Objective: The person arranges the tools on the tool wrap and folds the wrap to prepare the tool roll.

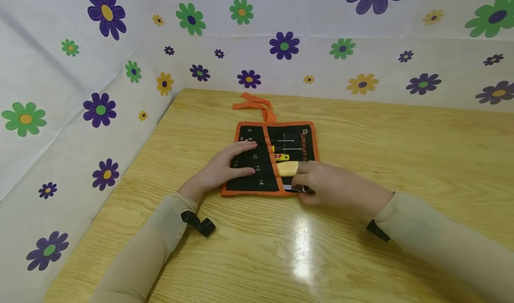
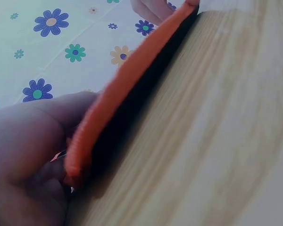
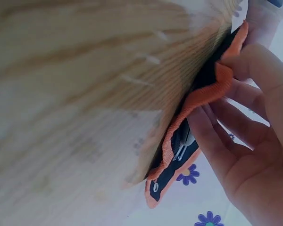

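Observation:
A black tool pouch [image 1: 261, 160] with orange trim lies unrolled on the table, its pockets numbered 6 to 14. My left hand [image 1: 225, 167] rests on the pouch's left part, thumb and fingers spread over the numbers. At the lower right pocket, my right hand [image 1: 321, 180] has its fingers curled around a silver metal tool [image 1: 292, 188] with a dark end; the fingers hide much of it. Close beside those fingers, a cream-handled tool [image 1: 286, 168] stands in its pocket. In the right wrist view the thumb touches the pouch's orange edge [image 3: 207, 94].
Two slim screwdrivers [image 1: 289, 149] and a yellow-and-red tool [image 1: 281, 157] sit in the upper pockets. Orange tie straps [image 1: 257, 103] trail off the pouch's far side. A flower-printed cloth [image 1: 281, 8] hangs behind the wooden table [image 1: 249, 249] and along its left.

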